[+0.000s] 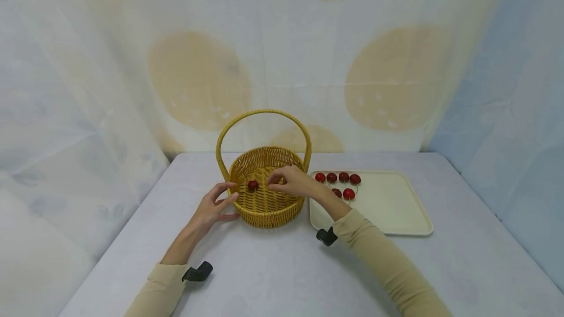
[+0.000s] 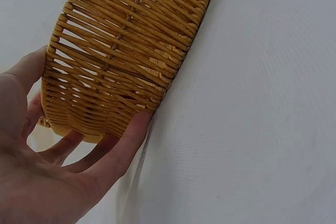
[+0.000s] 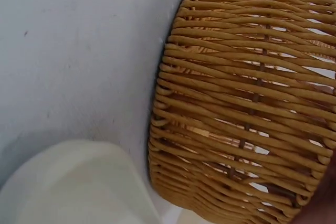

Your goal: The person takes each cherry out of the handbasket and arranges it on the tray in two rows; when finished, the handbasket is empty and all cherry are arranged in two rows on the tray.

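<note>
A yellow wicker basket [image 1: 264, 220] with a tall arched handle stands on the table. My left hand [image 1: 215, 205] holds its left side, thumb and fingers spread about the rim and the outer wall; the left wrist view shows fingers against the weave. Inside the basket a dark red cherry [image 1: 253, 185] lies left of centre. Over the basket's right half reaches my right hand [image 1: 292, 181], thumb and index fingertips a little apart, nothing visible between them, to the right of the cherry. The right wrist view shows mostly the basket's outer wall, with that hand's fingers hidden.
A cream tray [image 1: 387, 209] lies right of the basket, passing under my right forearm. Several red cherries [image 1: 349, 193] with stems sit in rows at its left end. Patterned curtains [image 1: 299, 62] hang behind and beside the table.
</note>
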The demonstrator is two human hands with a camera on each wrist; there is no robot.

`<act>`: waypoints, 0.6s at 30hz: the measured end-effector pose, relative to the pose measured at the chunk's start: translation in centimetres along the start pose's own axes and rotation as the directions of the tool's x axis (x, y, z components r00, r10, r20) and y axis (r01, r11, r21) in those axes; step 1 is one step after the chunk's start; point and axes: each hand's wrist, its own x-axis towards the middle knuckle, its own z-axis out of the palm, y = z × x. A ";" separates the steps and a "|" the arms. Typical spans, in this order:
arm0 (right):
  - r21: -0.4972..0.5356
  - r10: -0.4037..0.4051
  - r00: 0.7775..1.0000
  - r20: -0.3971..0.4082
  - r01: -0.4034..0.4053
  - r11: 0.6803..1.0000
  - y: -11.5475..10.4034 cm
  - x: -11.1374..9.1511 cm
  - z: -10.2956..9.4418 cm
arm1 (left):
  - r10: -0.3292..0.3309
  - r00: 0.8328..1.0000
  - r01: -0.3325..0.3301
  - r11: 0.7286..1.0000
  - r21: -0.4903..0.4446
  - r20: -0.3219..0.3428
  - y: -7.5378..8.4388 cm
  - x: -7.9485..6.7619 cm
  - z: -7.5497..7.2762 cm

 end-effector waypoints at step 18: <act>-0.010 0.116 0.993 -0.013 -0.116 0.993 -0.5 2.8 1.9 | 0.009 1.000 -0.009 1.000 0.004 0.017 0.0 -0.1 0.0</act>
